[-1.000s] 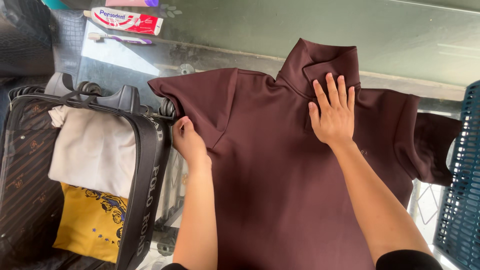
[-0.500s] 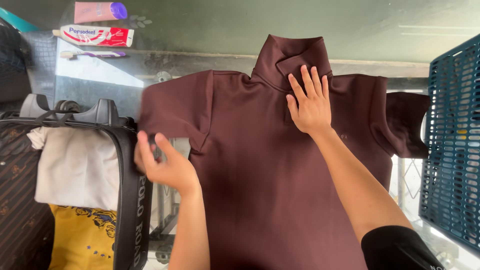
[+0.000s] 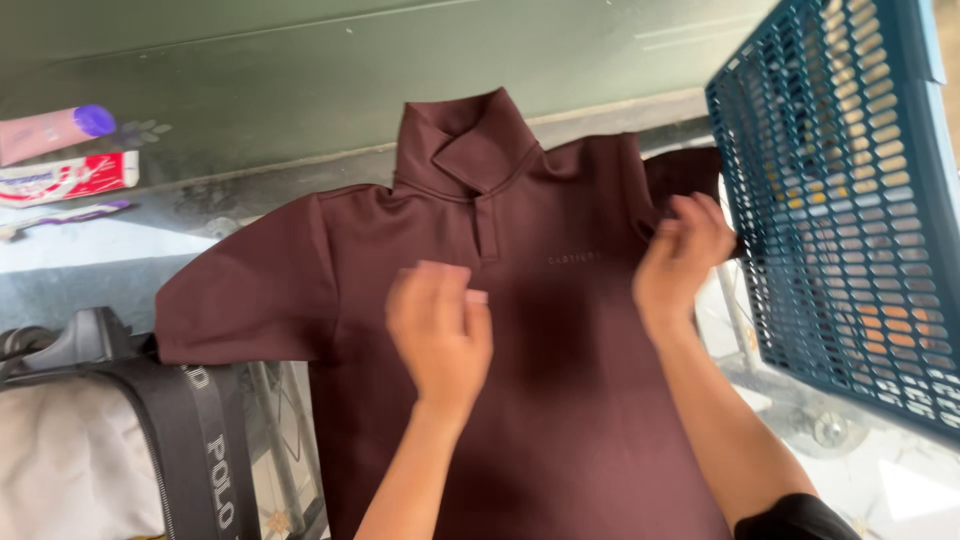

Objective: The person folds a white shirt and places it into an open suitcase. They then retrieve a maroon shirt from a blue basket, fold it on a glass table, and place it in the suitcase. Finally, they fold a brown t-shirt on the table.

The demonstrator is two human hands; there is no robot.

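A dark maroon short-sleeved shirt [image 3: 560, 400] with a stand-up collar [image 3: 470, 140] lies spread flat, front up, on a glass table [image 3: 70, 265]. My left hand [image 3: 440, 325] hovers, blurred, over the chest of the shirt with its fingers loosely bent and nothing in it. My right hand [image 3: 680, 255] is at the shirt's right sleeve [image 3: 680, 170], its fingers pinching the sleeve's edge next to the blue basket. The left sleeve [image 3: 250, 290] lies flat and spread out.
A blue plastic lattice basket [image 3: 840, 200] stands close on the right. An open black suitcase [image 3: 190, 440] with white folded cloth [image 3: 70, 460] sits at the lower left. A pink tube [image 3: 55, 130], a toothpaste tube [image 3: 65, 178] and a toothbrush [image 3: 60, 215] lie at the far left.
My left hand let go of the left sleeve, now flat, and moved right over the chest. My right hand left the collar for the right sleeve. The view shifted right.
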